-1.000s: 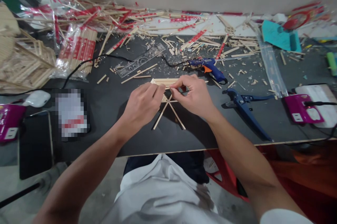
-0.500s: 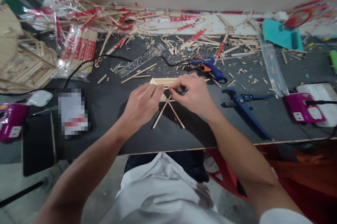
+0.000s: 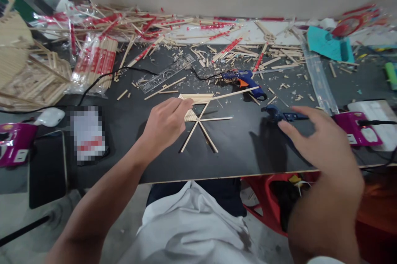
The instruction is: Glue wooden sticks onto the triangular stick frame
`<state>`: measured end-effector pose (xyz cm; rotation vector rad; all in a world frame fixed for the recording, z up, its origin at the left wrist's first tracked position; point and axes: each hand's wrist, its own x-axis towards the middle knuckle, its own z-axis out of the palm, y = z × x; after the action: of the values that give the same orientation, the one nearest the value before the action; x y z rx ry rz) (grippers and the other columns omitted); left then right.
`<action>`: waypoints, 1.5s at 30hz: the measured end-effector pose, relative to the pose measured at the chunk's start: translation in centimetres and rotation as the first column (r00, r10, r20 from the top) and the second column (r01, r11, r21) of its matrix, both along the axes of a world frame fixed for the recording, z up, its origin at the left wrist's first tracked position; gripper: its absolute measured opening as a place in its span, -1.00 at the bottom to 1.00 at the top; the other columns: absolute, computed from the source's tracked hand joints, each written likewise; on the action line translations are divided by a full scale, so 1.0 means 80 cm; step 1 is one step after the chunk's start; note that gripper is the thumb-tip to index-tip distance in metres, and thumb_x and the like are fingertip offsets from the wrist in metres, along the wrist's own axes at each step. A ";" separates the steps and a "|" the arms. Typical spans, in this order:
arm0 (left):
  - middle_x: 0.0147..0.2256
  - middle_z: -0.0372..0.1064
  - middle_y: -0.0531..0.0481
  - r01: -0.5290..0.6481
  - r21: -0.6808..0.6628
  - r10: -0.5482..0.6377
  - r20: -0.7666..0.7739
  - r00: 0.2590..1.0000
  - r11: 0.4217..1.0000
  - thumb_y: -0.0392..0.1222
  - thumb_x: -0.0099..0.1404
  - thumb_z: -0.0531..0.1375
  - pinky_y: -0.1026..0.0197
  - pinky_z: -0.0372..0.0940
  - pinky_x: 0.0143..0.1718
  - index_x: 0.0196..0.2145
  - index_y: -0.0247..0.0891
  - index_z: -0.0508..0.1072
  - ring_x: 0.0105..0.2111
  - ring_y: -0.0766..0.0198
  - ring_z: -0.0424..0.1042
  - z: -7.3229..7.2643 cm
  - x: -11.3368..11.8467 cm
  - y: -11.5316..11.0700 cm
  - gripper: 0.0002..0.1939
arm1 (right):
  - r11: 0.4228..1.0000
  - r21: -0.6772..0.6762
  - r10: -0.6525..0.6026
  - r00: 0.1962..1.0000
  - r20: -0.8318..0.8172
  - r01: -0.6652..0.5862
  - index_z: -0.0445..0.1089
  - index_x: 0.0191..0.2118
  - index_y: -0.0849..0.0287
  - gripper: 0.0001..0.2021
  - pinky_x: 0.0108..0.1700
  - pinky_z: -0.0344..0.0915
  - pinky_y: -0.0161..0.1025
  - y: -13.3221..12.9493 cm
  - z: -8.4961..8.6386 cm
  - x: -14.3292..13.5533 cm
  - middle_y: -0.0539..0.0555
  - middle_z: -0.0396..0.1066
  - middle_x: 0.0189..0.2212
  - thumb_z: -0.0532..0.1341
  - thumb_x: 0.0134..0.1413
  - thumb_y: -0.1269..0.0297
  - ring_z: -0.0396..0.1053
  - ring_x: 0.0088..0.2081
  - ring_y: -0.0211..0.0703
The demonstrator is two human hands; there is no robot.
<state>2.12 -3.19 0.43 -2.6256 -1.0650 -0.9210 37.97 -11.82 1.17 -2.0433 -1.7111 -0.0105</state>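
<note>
My left hand (image 3: pixel 167 121) pinches one end of a long wooden stick (image 3: pixel 231 93), which points right and reaches over the glue gun's handle. Beneath it on the dark table lies a star-shaped frame (image 3: pixel 203 131) of thin sticks crossing at one centre. Rows of sticks fill its upper and left wedges, partly covered by my left fingers. Over at the right, my right hand (image 3: pixel 319 140) hovers above the blue cutter (image 3: pixel 274 114), thumb and fingers spread, holding nothing. The hand hides much of the cutter's handles.
A blue glue gun (image 3: pixel 245 80) lies behind the frame, near a clear ruler (image 3: pixel 167 74). Stick offcuts and wrapped chopsticks (image 3: pixel 96 61) line the back. Phones (image 3: pixel 48 169) lie at left; a purple power adapter (image 3: pixel 361 128) sits at right.
My right hand has left the frame and moved right to the cutter, its fingers now apart. My left hand stays by the frame, and the long stick it pinches now shows fully.
</note>
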 end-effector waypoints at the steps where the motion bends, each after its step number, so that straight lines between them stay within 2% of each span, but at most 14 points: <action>1: -0.42 0.46 0.00 -0.003 -0.008 0.003 0.003 1.000 1.000 -0.48 0.41 -0.02 0.29 0.25 -0.37 -0.18 -0.30 0.48 -0.41 0.31 0.43 0.000 0.000 0.000 -0.71 | 0.994 -0.098 -0.037 0.998 0.047 0.042 0.46 0.11 0.14 -0.36 0.20 0.33 0.21 -0.011 -0.010 0.021 0.35 0.50 0.08 0.22 0.06 -0.23 0.43 0.16 0.33; 3: -0.42 0.46 0.00 -0.008 -0.023 0.008 0.017 1.000 1.000 -0.49 0.39 -0.02 0.29 0.25 -0.37 -0.18 -0.29 0.48 -0.41 0.31 0.43 0.000 0.001 -0.001 -0.70 | 0.964 -0.257 -0.040 0.993 0.111 0.068 0.35 0.22 0.29 -0.19 0.32 0.20 0.23 -0.029 -0.025 0.053 0.51 0.32 0.24 0.27 -0.01 -0.23 0.24 0.31 0.45; 6: -0.40 0.48 -0.02 -0.008 -0.051 0.010 0.036 0.999 0.999 -0.50 0.36 -0.03 0.28 0.27 -0.35 -0.19 -0.29 0.48 -0.40 0.30 0.44 -0.002 0.001 -0.002 -0.68 | 0.891 -0.453 0.026 0.997 0.079 0.012 0.24 0.32 0.29 -0.25 0.35 0.16 0.08 -0.043 -0.028 0.075 0.53 0.16 0.33 0.28 0.13 -0.07 0.13 0.38 0.36; 12: -0.40 0.49 -0.01 -0.030 -0.177 0.036 0.031 0.999 0.984 -0.44 0.38 -0.01 0.31 0.30 -0.30 -0.15 -0.27 0.50 -0.38 0.31 0.45 -0.005 -0.004 0.001 -0.70 | 0.924 -0.380 0.087 0.991 0.100 -0.043 0.31 0.26 0.03 -0.41 0.24 0.25 0.15 -0.048 -0.011 0.080 0.45 0.41 0.08 0.20 0.23 -0.14 0.38 0.17 0.33; 15: -0.38 0.50 -0.03 -0.034 -0.238 0.041 0.024 0.999 0.971 -0.45 0.35 0.02 0.30 0.30 -0.28 -0.15 -0.27 0.51 -0.36 0.29 0.47 -0.005 -0.006 0.003 -0.70 | 0.939 -0.320 0.168 0.979 0.118 -0.123 0.18 0.40 0.09 -0.21 0.41 0.01 0.09 -0.041 -0.009 0.090 0.50 0.06 0.40 0.22 0.18 -0.25 0.01 0.45 0.28; 19: -0.36 0.52 -0.03 -0.035 -0.273 0.037 0.000 0.999 0.961 -0.45 0.31 0.02 0.31 0.30 -0.25 -0.15 -0.27 0.53 -0.33 0.29 0.50 -0.006 -0.009 0.007 -0.67 | 0.864 -0.428 0.301 0.954 0.020 -0.263 -0.02 0.51 0.11 -0.04 0.46 -0.16 0.06 -0.015 -0.021 0.113 0.37 -0.21 0.51 0.24 0.15 -0.30 -0.44 0.53 0.11; 21: -0.37 0.52 -0.02 -0.039 -0.272 0.040 -0.003 0.999 0.961 -0.44 0.31 0.00 0.31 0.31 -0.25 -0.15 -0.27 0.54 -0.34 0.29 0.49 -0.006 -0.011 0.008 -0.66 | 0.842 -0.456 0.317 0.948 -0.015 -0.288 -0.01 0.50 0.14 -0.03 0.45 -0.12 0.03 0.000 -0.029 0.124 0.39 -0.08 0.48 0.27 0.14 -0.27 -0.39 0.53 0.08; 24: -0.39 0.51 -0.02 -0.030 -0.266 0.031 -0.003 1.000 0.964 -0.44 0.31 0.00 0.28 0.32 -0.26 -0.17 -0.29 0.54 -0.35 0.28 0.49 -0.007 -0.014 0.011 -0.66 | 0.843 -0.447 0.325 0.946 -0.020 -0.299 0.16 0.42 0.20 -0.06 0.40 0.00 0.03 0.016 -0.034 0.134 0.46 0.14 0.39 0.29 0.08 -0.31 -0.05 0.48 0.17; 28: -0.40 0.51 -0.02 -0.037 -0.227 0.040 0.010 0.999 0.973 -0.43 0.34 0.01 0.29 0.31 -0.28 -0.18 -0.29 0.54 -0.36 0.29 0.50 -0.010 -0.016 0.014 -0.69 | 0.843 -0.463 0.325 0.945 0.030 -0.274 0.38 0.20 0.22 -0.13 0.32 0.14 0.11 0.013 -0.023 0.129 0.52 0.35 0.20 0.16 0.04 -0.45 0.27 0.27 0.35; 33: -0.38 0.52 -0.03 -0.053 -0.177 0.058 0.026 0.998 0.983 -0.41 0.39 0.01 0.29 0.30 -0.31 -0.17 -0.29 0.54 -0.36 0.29 0.49 -0.012 -0.014 0.015 -0.70 | 0.841 -0.513 0.192 0.981 -0.014 -0.172 0.39 0.10 0.06 -0.39 0.21 0.24 0.16 -0.016 0.006 0.086 0.43 0.39 0.12 0.10 0.15 -0.30 0.39 0.15 0.34; 37: -0.38 0.53 -0.03 -0.082 -0.123 0.085 0.027 0.996 0.989 -0.37 0.45 -0.01 0.31 0.31 -0.30 -0.16 -0.29 0.54 -0.36 0.31 0.50 -0.011 -0.010 0.012 -0.69 | 0.821 -0.504 0.181 0.959 -0.217 -0.269 0.39 -0.07 -0.09 -0.70 0.10 0.30 0.11 -0.030 0.028 0.016 0.36 0.46 -0.01 0.10 0.30 -0.11 0.48 0.00 0.24; 39: -0.37 0.54 -0.04 -0.103 -0.102 0.106 0.032 0.994 0.989 -0.34 0.49 -0.01 0.32 0.32 -0.30 -0.17 -0.28 0.54 -0.36 0.32 0.50 -0.011 -0.008 0.010 -0.69 | 0.812 -0.490 0.143 0.922 -0.361 -0.318 0.35 -0.29 -0.04 -0.61 -0.09 0.35 0.11 -0.029 0.034 -0.027 0.29 0.50 -0.26 0.01 0.33 -0.19 0.49 -0.20 0.22; 41: -0.36 0.55 -0.05 -0.118 -0.087 0.122 0.049 0.991 0.989 -0.32 0.51 -0.01 0.32 0.32 -0.30 -0.18 -0.28 0.54 -0.36 0.32 0.51 -0.011 -0.006 0.009 -0.70 | 0.771 -0.498 0.109 0.853 -0.510 -0.397 0.35 -0.28 0.02 -0.57 -0.13 0.36 0.05 -0.022 0.037 -0.068 0.21 0.54 -0.27 -0.02 0.36 -0.19 0.49 -0.21 0.15; 45: -0.35 0.56 -0.05 -0.105 -0.089 0.112 0.081 0.990 0.990 -0.29 0.53 0.02 0.32 0.33 -0.30 -0.13 -0.29 0.53 -0.37 0.32 0.52 -0.009 -0.005 0.007 -0.73 | 0.779 -0.374 0.215 0.775 -0.595 -0.503 0.36 -0.29 0.08 -0.52 -0.25 0.32 -0.12 0.002 0.035 -0.132 0.10 0.51 -0.38 -0.03 0.39 -0.19 0.44 -0.33 -0.01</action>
<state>1.72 -2.63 -0.29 -2.5847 -1.2814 -0.9931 27.39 -11.65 3.95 -1.7286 -1.8287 1.1589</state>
